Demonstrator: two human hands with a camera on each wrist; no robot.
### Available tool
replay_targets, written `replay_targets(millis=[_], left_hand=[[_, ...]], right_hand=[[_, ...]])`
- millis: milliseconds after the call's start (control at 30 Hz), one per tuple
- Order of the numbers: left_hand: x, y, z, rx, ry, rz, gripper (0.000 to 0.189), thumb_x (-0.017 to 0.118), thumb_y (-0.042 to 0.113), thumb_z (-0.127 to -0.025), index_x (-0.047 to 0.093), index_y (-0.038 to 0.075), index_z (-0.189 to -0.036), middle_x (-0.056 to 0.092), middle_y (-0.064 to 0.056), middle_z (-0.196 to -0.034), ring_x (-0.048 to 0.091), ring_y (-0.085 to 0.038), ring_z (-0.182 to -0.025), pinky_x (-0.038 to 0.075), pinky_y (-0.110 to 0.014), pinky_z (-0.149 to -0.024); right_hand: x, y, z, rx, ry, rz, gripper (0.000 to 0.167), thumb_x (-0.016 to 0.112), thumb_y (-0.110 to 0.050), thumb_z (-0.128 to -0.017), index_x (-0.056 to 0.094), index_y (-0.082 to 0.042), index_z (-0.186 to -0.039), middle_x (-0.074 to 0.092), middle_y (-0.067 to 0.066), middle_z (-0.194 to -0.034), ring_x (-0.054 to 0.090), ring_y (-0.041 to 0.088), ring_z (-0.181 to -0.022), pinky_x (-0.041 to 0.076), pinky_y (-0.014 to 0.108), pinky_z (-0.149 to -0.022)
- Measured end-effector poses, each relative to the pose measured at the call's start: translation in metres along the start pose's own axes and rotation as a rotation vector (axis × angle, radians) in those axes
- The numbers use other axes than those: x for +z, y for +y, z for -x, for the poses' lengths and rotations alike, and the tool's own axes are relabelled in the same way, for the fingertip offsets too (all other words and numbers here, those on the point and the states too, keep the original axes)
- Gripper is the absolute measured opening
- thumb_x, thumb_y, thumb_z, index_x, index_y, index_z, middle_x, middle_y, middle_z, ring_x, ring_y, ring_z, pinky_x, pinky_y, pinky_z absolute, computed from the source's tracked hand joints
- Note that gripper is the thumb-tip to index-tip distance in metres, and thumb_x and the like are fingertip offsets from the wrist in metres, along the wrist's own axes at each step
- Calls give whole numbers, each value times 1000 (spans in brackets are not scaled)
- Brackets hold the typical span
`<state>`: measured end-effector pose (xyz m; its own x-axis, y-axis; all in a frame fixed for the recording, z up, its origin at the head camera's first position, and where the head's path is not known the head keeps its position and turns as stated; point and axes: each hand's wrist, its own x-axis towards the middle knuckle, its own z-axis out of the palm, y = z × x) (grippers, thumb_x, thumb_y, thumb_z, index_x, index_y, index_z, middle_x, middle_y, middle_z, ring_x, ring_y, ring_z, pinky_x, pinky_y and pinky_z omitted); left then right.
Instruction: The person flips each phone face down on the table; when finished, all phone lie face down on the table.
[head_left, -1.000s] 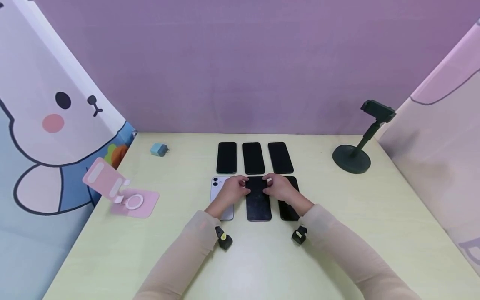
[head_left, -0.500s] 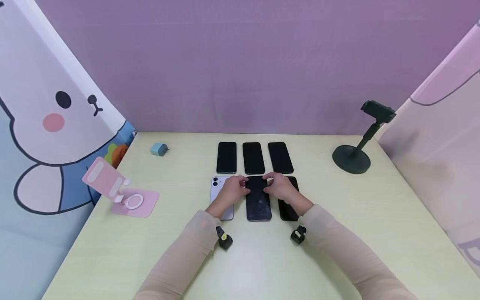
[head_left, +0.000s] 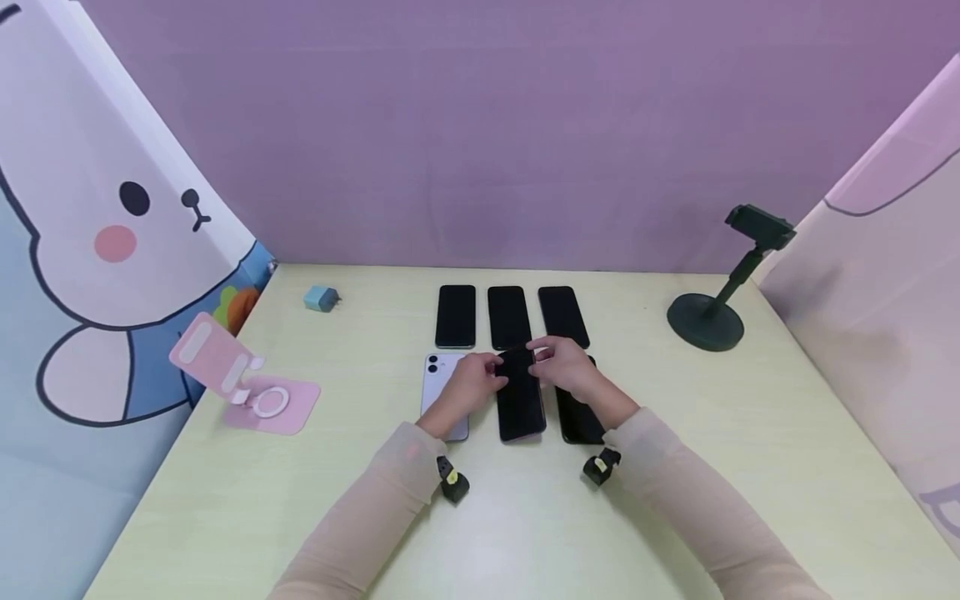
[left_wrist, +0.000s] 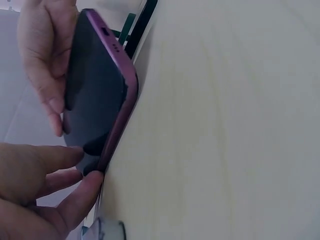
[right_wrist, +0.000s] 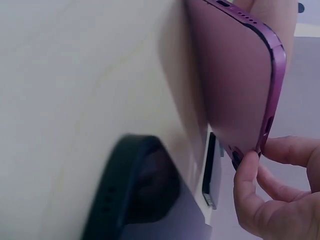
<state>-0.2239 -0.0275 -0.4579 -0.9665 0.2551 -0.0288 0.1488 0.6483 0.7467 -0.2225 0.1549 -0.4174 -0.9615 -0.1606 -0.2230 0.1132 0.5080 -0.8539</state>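
Observation:
A smartphone with a black screen and a purple-pink frame (head_left: 521, 408) is tilted up off the table, its right side higher. My right hand (head_left: 567, 367) pinches its right edge near the far end; the right wrist view shows the thumb against the pink back (right_wrist: 232, 80). At the opposite edge, my left hand (head_left: 472, 382) holds on with thumb and fingertips, the thumb low at the frame in the left wrist view. A lilac smartphone (head_left: 435, 382), camera side up, lies partly under the left hand. To the right is a black smartphone (head_left: 579, 419), partly hidden by the right hand.
Behind lie three black smartphones in a row: left (head_left: 455, 317), middle (head_left: 508, 318), right (head_left: 564, 316). A pink folding stand (head_left: 300, 408) and a blue charger plug (head_left: 321, 299) are at the left. A dark green phone stand (head_left: 705, 322) is at the right.
The middle front smartphone was flat on the table and is now tilted, its right side raised by the right hand. The right hand has shifted slightly right. The other phones lie as before.

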Motion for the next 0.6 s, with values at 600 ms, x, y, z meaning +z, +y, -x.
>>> replay_targets(millis=[600], left_hand=[[11,6,9,63,56,239,39,65,13,-93,59,0,-129,60,-17,-119,64,-25,-101,50,-37,-88]], right_hand=[[-4,-2,-1,-83,-30,-211,49,66,6,-87,50,9,-133,57,20,-106,60,20,-87,54,28,-76]])
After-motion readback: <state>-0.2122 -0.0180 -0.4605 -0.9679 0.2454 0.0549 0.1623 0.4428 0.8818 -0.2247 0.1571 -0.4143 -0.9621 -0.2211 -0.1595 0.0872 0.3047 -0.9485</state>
